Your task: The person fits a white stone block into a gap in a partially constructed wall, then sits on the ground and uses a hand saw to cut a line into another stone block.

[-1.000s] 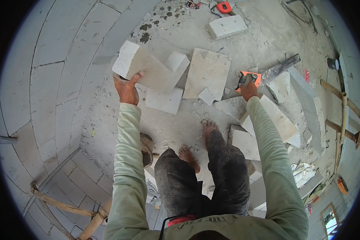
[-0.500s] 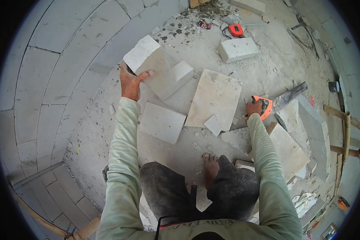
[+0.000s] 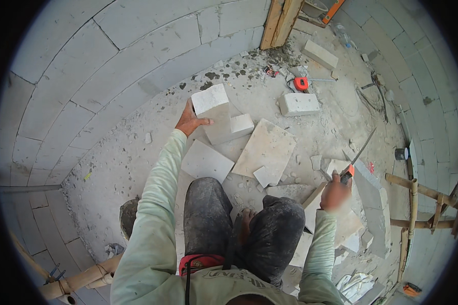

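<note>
My left hand (image 3: 190,121) grips the upper left side of a notched, L-shaped pale concrete block (image 3: 219,121), thumb across its face. The block stands tilted among other pieces on the dusty floor. Off to the right, my right hand (image 3: 335,194) is closed round the orange and black handle of a handsaw (image 3: 362,149), whose blade points up and away. Between the hands lie a broad flat slab (image 3: 269,145), a small square offcut (image 3: 262,176) on its near edge, and another slab (image 3: 207,160) below the notched block.
A red tape measure (image 3: 301,84) lies extended beyond a rectangular block (image 3: 299,104). Block walls (image 3: 152,51) curve round the left and back. Broken slabs (image 3: 374,203) lean at the right, near bamboo poles (image 3: 413,203). A wooden post (image 3: 279,23) stands at the back.
My right hand has drawn the saw back toward me, and its blade now points more upward. The view has shifted and tilted up; my left hand keeps its hold on the block.
</note>
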Demonstrator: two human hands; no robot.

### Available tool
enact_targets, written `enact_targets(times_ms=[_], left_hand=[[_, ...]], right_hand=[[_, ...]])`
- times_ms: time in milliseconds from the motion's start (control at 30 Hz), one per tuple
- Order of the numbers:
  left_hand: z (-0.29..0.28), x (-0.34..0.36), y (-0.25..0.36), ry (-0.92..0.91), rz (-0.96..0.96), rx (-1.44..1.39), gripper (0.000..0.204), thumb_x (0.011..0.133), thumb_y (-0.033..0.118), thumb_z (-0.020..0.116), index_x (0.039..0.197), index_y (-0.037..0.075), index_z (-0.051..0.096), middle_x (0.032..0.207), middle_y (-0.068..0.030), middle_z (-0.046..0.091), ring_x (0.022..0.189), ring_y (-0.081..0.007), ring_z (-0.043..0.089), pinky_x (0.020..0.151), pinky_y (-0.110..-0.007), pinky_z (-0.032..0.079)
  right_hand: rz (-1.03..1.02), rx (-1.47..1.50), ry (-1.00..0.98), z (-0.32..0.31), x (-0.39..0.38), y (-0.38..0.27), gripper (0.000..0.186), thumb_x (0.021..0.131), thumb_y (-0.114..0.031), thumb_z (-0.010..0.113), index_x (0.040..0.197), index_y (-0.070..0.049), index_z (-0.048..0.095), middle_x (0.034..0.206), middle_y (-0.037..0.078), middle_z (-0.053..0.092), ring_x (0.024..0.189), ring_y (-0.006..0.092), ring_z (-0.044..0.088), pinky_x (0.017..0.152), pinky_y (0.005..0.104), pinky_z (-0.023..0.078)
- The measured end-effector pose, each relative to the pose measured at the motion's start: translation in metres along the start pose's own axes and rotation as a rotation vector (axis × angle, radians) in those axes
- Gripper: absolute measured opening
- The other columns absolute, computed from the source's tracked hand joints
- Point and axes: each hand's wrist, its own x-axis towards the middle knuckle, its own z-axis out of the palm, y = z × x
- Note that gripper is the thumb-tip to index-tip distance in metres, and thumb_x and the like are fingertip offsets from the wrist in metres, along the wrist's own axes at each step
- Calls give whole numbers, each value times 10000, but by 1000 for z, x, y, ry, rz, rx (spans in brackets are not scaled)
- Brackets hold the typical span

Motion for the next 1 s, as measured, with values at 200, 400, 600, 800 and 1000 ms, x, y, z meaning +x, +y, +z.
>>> enact_targets(times_ms=[200, 400, 600, 800, 1000], left_hand=[[12, -11, 13, 363, 478, 445, 978, 644, 114, 809, 1436, 51, 237, 1418, -189, 372, 1316, -311, 374, 1108, -396, 297], [47, 9, 34, 454, 240, 376, 553, 872, 351, 609, 1297, 16, 498, 1244, -218, 545, 1216, -349, 459, 1015, -432, 379], [53, 24, 26, 642, 155, 887, 297, 918, 251, 519, 969, -18, 633, 1027, -183, 631, 1046, -361, 539, 879, -449, 454], [53, 33, 33, 636, 143, 866, 257, 880, 211, 551, 930, -25, 640, 1019, -170, 636, 1026, -352, 549, 875, -449, 459], [38, 47, 23, 661, 200, 895, 276, 877, 241, 559, 914, -21, 636, 947, -190, 641, 995, -367, 569, 838, -464, 482]], right_hand=[[-125, 2, -153, -3, -92, -100, 180, 835, -89, 622, 963, -15, 519, 644, 7, 493, 507, 71, 439, 466, 221, 340], [-146, 91, -363, 13, -137, -96, 231, 859, -53, 616, 1057, 8, 512, 830, 25, 528, 658, 92, 479, 550, 210, 395], [-265, -176, -614, 46, -176, -88, 450, 888, -164, 660, 1252, 21, 470, 1033, 112, 571, 969, 183, 546, 850, 308, 462], [-343, -220, -756, 74, -188, -72, 562, 889, -127, 647, 1362, 34, 392, 1200, 219, 602, 1022, 255, 644, 885, 359, 492], [-215, -204, -828, 93, -190, -57, 497, 904, -112, 635, 1333, 51, 444, 1255, 171, 573, 1133, 203, 552, 962, 343, 441]])
